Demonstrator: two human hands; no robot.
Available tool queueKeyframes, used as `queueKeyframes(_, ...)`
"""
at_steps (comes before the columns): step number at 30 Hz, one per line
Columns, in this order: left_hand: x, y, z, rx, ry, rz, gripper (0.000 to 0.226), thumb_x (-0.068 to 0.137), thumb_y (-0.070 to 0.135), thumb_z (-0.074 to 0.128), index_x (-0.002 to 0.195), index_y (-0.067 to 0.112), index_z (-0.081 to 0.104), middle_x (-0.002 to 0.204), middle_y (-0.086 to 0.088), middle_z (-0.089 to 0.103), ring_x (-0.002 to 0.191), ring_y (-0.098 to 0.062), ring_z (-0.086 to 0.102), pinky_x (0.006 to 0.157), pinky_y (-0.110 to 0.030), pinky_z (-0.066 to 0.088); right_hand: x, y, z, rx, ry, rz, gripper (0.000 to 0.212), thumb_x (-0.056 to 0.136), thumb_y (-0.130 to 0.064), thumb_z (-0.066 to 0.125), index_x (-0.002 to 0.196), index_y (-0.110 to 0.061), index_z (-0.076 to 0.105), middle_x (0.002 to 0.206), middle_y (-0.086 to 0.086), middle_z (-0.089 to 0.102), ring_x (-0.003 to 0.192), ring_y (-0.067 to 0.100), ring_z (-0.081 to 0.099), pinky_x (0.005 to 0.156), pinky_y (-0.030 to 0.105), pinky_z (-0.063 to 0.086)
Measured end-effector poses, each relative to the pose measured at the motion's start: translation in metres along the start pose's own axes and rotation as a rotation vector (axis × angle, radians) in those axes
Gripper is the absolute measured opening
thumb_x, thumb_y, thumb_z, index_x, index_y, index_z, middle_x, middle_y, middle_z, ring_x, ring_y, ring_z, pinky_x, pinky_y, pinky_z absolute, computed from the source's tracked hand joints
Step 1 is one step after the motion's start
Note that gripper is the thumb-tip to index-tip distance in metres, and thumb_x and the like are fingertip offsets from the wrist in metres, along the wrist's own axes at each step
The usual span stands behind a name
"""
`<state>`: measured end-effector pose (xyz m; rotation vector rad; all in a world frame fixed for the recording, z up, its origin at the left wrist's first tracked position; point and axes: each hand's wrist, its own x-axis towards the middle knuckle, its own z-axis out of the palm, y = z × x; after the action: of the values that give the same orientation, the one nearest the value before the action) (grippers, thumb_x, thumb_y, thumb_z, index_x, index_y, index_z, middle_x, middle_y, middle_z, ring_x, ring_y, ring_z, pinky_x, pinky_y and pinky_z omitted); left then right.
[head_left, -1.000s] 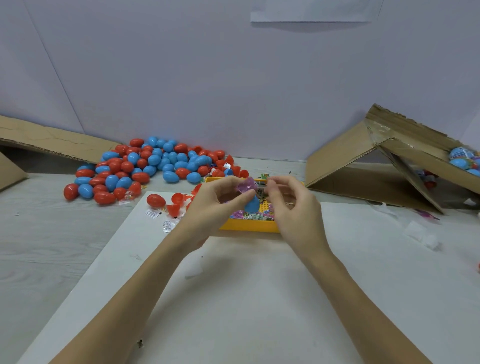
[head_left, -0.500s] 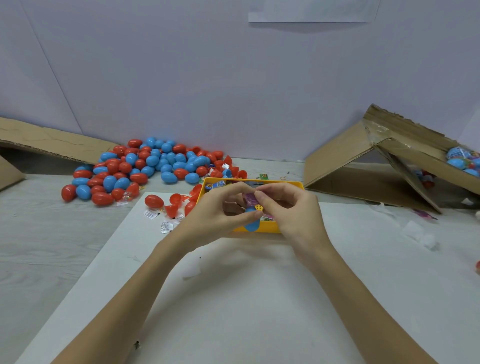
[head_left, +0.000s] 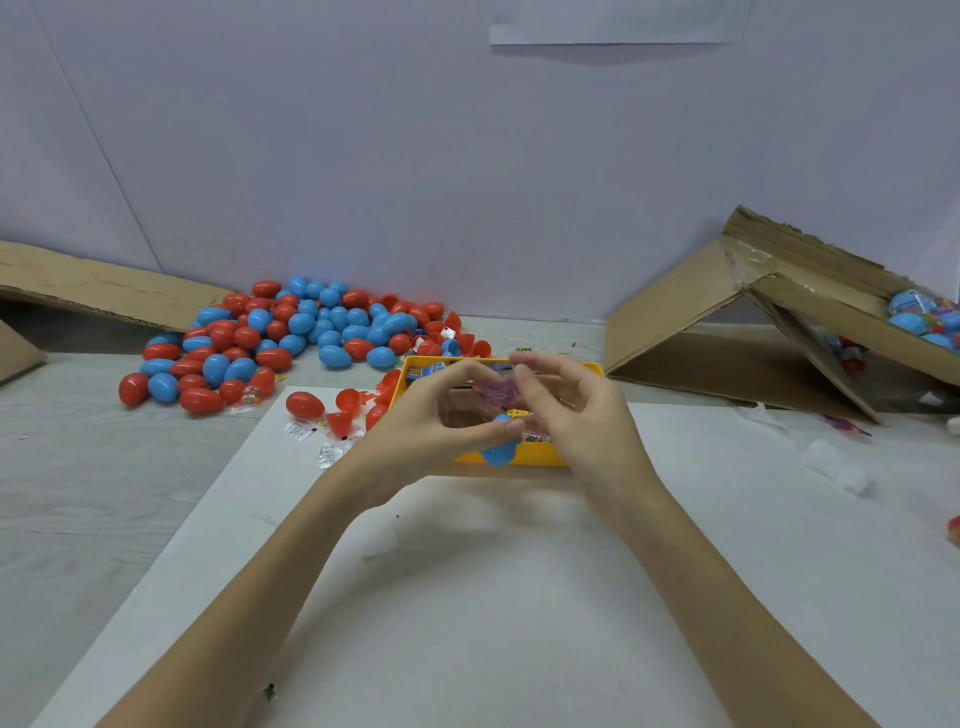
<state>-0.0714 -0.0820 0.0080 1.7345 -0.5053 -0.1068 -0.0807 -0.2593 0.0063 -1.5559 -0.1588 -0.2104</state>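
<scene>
Obs.: both hands are raised together over the near wall of the yellow tray (head_left: 530, 457), which sits at the middle of the far edge of the white sheet (head_left: 493, 597).

Left hand (head_left: 431, 421): fingers arch over, thumb tip pressed against the blue egg half (head_left: 497, 451). It grips that half from above. The half hangs just in front of the tray's near wall, off the sheet.

Right hand (head_left: 576, 415): fingers curled and slightly fanned. Thumb and forefinger appear to pinch the pink packet (head_left: 496, 391), though motion blur softens the contact. The packet is between the two hands, above the blue egg half and over the tray's interior.

Tray contents: small printed packs and cards, mostly hidden by the hands.

Table (head_left: 78, 493), far-left area against the wall: a pile of red and blue eggs (head_left: 291, 332), closed. Near the sheet's far-left corner: one whole red egg (head_left: 305, 404), several red egg halves (head_left: 343, 415) beside the tray's left wall, and two small sachets (head_left: 298, 430) lying flat.

Far-right corner: a cardboard box (head_left: 727, 322) tipped on its side, flaps open, with wrapped eggs (head_left: 914, 317) showing inside at the right edge. Far-left edge: a cardboard flap (head_left: 104, 299) slopes down to the table.
</scene>
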Motion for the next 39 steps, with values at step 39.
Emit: queueKeyframes(39,0.005,0.005,-0.001,-0.435,0.158,-0.19,0.037,0.087,0.022,0.072,0.121,0.008,0.07,0.113,-0.01,0.076,0.107,-0.027,0.073,0.09,-0.032,0.06,0.002,0.008,-0.005,-0.105,0.065,-0.08,0.016,0.093,-0.022,0.074,0.108,-0.019,0.078,0.096,-0.01,0.078,0.093,0.004,0.073,0.08,0.022,0.06)
